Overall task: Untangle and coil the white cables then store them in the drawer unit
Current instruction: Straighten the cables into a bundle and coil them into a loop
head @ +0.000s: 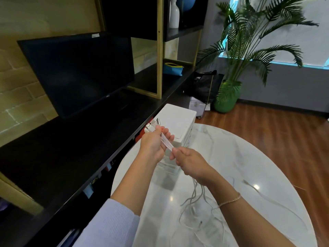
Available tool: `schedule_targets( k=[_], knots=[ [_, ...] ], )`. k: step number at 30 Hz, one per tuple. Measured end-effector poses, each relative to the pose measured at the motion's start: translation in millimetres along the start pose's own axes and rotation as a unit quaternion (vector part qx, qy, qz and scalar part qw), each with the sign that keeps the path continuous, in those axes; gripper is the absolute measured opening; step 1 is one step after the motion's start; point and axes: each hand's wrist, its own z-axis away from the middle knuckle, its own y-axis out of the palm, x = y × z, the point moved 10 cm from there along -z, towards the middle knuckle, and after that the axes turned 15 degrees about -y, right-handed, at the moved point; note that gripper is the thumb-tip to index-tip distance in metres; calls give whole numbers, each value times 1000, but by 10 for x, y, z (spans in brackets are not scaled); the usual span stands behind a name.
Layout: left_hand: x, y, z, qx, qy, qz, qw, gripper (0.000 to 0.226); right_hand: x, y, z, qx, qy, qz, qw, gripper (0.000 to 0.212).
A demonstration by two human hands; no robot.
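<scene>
Above the marble table [240,157], both hands' fingers pinching white cables [166,143], drawer unit [175,118] partly hidden.

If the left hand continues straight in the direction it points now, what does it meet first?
Probably the white drawer unit. The left hand, gripping the white cables with their plugs aimed up and away, sits just before its top; depth is uncertain in this single view.
</scene>
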Motion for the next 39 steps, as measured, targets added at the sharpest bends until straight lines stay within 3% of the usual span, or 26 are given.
schedule_targets(
  k=[4, 11, 14, 16, 18, 20, 26, 29, 32, 36, 39],
  knots=[
    [8, 55, -7, 38, 1, -28, 999, 25, -64, -120, 50, -50, -7, -2, 999, 35],
    [58, 107, -46, 96, -53, 69, 991, 26, -125, -173, 73, -77, -18, 18, 997, 21],
    [86, 90, -71, 69, -39, 43, 996, 23, 6, -255, 90, -86, -63, 135, 985, 18],
    [112, 28, -114, 39, -34, 46, 998, 21, 224, -157, 117, -71, -135, 227, 962, 28],
    [130, 6, -150, 39, -40, 67, 996, 19, 305, -59, 151, -68, -149, 196, 967, 37],
    [158, 23, -156, 51, -51, 71, 995, 19, 166, -89, 145, -76, -91, 122, 985, 41],
    [289, 80, -80, 111, -113, 194, 968, 14, -156, -84, 144, -38, -6, 5, 999, 32],
    [327, 120, -54, 108, -100, 133, 980, 18, -196, -36, 138, -2, 14, -99, 995, 14],
    [321, 162, -34, 86, -64, 27, 994, 25, -179, 91, 118, 26, 46, -219, 974, 36],
    [299, 150, -37, 60, -27, -89, 994, 29, -219, 192, 150, 40, 62, -201, 977, 36],
    [297, 109, -74, 51, 15, -115, 992, 29, -256, 134, 159, 39, 35, -36, 998, 27]
  ],
)
